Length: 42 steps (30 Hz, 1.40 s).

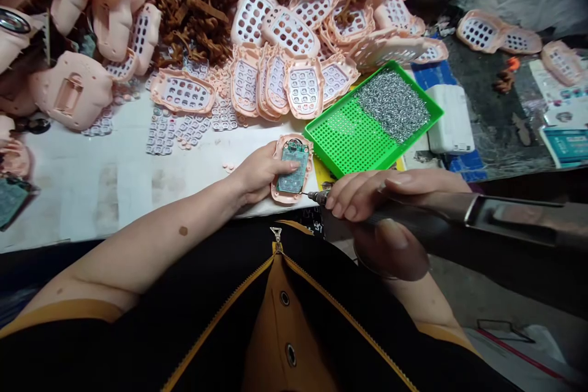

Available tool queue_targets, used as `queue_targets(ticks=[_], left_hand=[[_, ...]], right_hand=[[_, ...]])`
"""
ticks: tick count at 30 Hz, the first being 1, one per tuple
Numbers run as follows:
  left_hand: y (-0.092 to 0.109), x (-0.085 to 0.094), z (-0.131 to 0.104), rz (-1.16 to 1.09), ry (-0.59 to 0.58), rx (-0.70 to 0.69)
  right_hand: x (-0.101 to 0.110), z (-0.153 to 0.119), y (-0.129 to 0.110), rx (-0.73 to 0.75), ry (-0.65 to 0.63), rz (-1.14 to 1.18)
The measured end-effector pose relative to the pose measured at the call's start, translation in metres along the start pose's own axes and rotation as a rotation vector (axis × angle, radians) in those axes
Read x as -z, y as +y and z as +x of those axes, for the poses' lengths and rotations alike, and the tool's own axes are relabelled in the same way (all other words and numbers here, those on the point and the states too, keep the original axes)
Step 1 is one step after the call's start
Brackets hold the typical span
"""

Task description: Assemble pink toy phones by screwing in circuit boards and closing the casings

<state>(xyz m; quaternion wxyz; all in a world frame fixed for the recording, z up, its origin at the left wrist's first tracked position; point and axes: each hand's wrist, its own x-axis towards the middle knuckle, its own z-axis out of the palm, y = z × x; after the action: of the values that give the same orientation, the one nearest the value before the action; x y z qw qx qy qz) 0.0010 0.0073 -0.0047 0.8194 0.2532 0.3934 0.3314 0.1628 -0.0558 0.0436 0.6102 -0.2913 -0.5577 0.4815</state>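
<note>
My left hand grips a pink plastic shell at the table's front edge, its thumb pressed on the green circuit board that lies inside. My right hand is wrapped round a dark electric screwdriver, held nearly level. The screwdriver's thin bit points left and its tip is at the lower right corner of the shell. Whether a screw sits under the tip is too small to tell. Just beyond my right hand stands a green perforated tray with a heap of small silver screws at its far end.
Several pink shells with keypads stand behind the shell I hold. Loose keypad sheets lie to their left. Brown plastic parts are heaped at the back. A white box stands right of the tray, and pink housings fill the left side.
</note>
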Motion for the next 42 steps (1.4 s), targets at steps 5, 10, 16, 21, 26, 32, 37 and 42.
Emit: queue_targets(ticks=[5, 10, 16, 21, 26, 32, 37, 42], left_hand=[[0.0006, 0.0013, 0.0002, 0.004, -0.009, 0.014], [0.0017, 0.0006, 0.0009, -0.012, -0.006, 0.024], [0.0015, -0.0003, 0.0013, -0.031, 0.011, 0.024], [0.0013, 0.0008, 0.0014, -0.027, 0.013, 0.028], [0.0010, 0.0007, 0.0008, -0.017, 0.012, 0.015], [0.0010, -0.0009, -0.0007, -0.015, -0.002, -0.003], [0.0005, -0.0002, -0.0007, 0.009, 0.000, -0.002], [-0.0004, -0.0002, -0.0011, 0.023, -0.012, -0.018]], right_hand=[[-0.0005, -0.0038, 0.0023, 0.050, -0.019, -0.028], [-0.0013, -0.0073, 0.0032, 0.095, -0.003, -0.056], [-0.0021, -0.0087, 0.0069, 0.165, 0.047, -0.055], [-0.0037, -0.0076, 0.0072, 0.213, 0.028, -0.065], [-0.0031, -0.0101, 0.0061, 0.156, 0.035, -0.061], [-0.0031, -0.0080, 0.0065, 0.021, -0.003, -0.069], [-0.0050, -0.0031, 0.0085, 0.023, -0.031, -0.039], [-0.0028, -0.0043, 0.0089, 0.002, -0.060, -0.061]])
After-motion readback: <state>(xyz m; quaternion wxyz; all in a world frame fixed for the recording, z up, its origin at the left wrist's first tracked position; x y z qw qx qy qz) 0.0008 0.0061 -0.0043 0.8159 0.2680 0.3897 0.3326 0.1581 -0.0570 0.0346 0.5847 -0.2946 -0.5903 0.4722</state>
